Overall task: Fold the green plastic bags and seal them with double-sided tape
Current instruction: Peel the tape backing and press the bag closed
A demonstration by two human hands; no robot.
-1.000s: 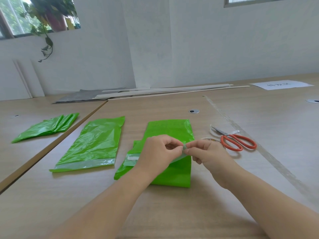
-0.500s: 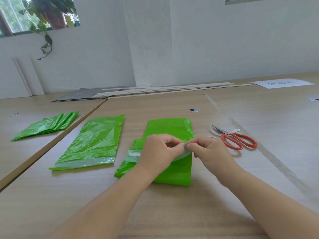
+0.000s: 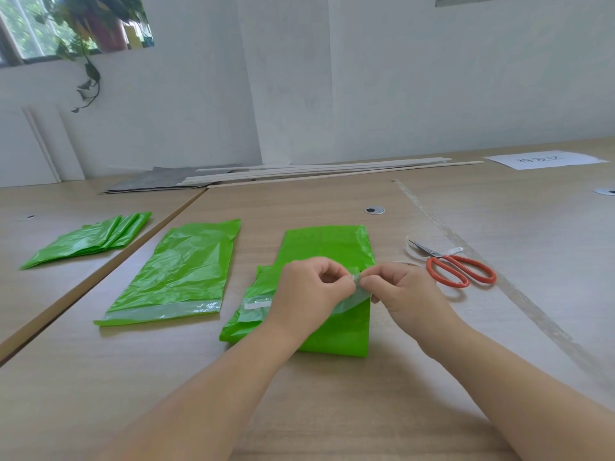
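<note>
A folded green plastic bag point(image 3: 327, 242) lies flat on the wooden table in front of me, with a pale tape strip point(image 3: 347, 302) running across its near part. My left hand point(image 3: 309, 287) and my right hand point(image 3: 404, 287) meet above the bag's right edge. Both pinch the lifted end of the tape strip between thumb and fingertips. A second green bag point(image 3: 179, 274) lies flat to the left, with a clear tape band along its near edge. Further left sits a stack of folded green bags point(image 3: 90, 239).
Red-handled scissors point(image 3: 457, 267) lie to the right of my hands, beside a curl of tape point(image 3: 411, 249). Long wooden slats point(image 3: 316, 171) and a grey sheet lie along the far wall. A white paper point(image 3: 545, 159) sits at the far right. A table seam runs diagonally at left.
Both hands keep pinching the tape end at the same spot; their fingertips have shifted slightly. The bags and scissors have not moved.
</note>
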